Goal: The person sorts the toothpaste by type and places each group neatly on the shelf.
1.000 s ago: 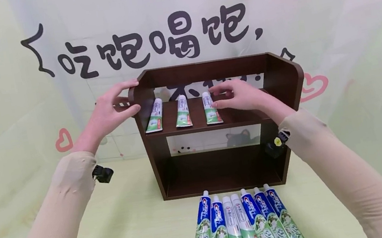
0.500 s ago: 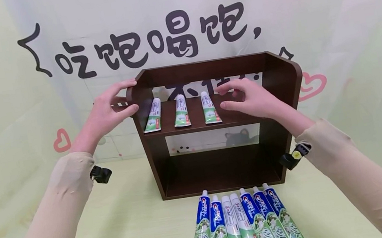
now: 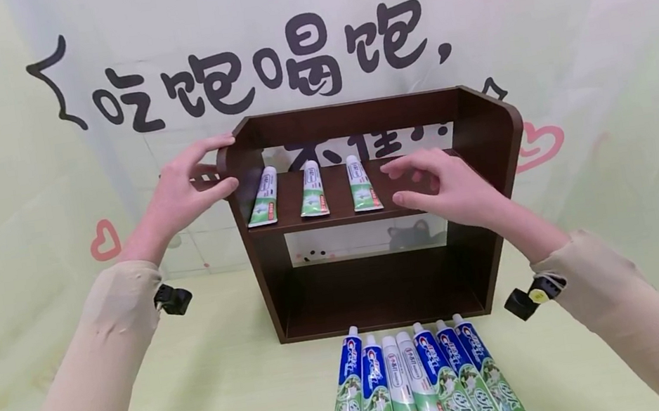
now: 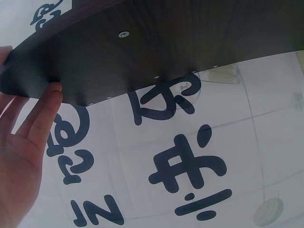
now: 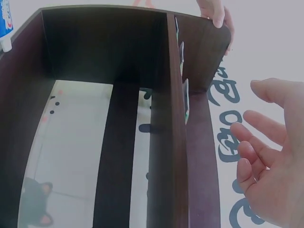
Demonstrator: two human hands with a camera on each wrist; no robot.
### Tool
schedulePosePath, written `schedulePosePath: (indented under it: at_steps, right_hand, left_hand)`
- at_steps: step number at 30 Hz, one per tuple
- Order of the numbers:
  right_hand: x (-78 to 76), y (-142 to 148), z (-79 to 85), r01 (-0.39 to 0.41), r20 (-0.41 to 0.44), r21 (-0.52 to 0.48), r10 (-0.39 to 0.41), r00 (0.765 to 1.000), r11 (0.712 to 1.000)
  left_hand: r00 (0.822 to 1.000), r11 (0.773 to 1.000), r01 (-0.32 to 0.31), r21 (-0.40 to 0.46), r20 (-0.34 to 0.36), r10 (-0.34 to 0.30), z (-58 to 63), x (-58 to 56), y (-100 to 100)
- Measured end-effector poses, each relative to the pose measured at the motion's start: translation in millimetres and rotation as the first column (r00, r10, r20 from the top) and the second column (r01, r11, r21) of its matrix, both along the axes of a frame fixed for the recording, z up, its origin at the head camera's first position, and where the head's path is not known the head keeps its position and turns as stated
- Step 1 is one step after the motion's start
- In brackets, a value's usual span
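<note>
My left hand (image 3: 179,194) grips the upper left side panel of a dark brown two-tier wooden shelf (image 3: 369,216), thumb and fingers at its edge; in the left wrist view the fingers (image 4: 45,109) touch that panel. On the upper tier lie three white-and-green toothpaste tubes, one at the left (image 3: 263,197), one mid-left (image 3: 312,190) and one near the middle (image 3: 362,183), caps toward the back. Holding nothing, my right hand (image 3: 451,187) hovers with loosely bent fingers before the upper tier, just right of the third tube and apart from it.
Several toothpaste tubes lie in a row on the pale table (image 3: 221,378) before the shelf: blue-and-green ones (image 3: 346,395) and white-and-green ones (image 3: 422,390) between them. The shelf's lower tier (image 3: 380,290) is open at the front. A printed cloth backdrop (image 3: 588,53) hangs behind.
My right hand has let go of the third tube on the upper tier and drawn back to the right and toward me. The left hand keeps its place on the side panel.
</note>
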State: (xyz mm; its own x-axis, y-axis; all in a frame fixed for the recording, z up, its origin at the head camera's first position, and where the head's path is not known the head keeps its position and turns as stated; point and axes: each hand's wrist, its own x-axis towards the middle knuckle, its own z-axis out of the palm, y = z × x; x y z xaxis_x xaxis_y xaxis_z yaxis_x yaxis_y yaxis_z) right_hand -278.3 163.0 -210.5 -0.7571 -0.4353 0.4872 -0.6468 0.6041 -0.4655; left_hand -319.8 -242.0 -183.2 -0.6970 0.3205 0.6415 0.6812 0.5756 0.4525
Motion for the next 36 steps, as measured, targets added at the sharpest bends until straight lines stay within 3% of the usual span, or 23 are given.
schedulePosePath:
  at_steps: [10, 22, 36]
  right_hand:
    - [12.9, -2, -28.9, -0.008, 0.009, -0.018, 0.009, 1.000, 1.000]
    - [24.5, -6, -70.9, 0.057, 0.043, -0.056, -0.055, 0.998, 0.997]
    - [41.5, -15, -112.5, -0.008, 0.094, -0.122, 0.019, 0.995, 0.993]
  left_hand:
    - [1.000, 1.000, 0.009, 0.000, 0.002, -0.009, 1.1, 0.5, 1]
    - [1.000, 1.000, 0.003, -0.008, 0.012, -0.003, 1.7, 1.4, 1]
    - [1.000, 1.000, 0.000, -0.005, 0.013, 0.000, 0.7, 1.2, 1]
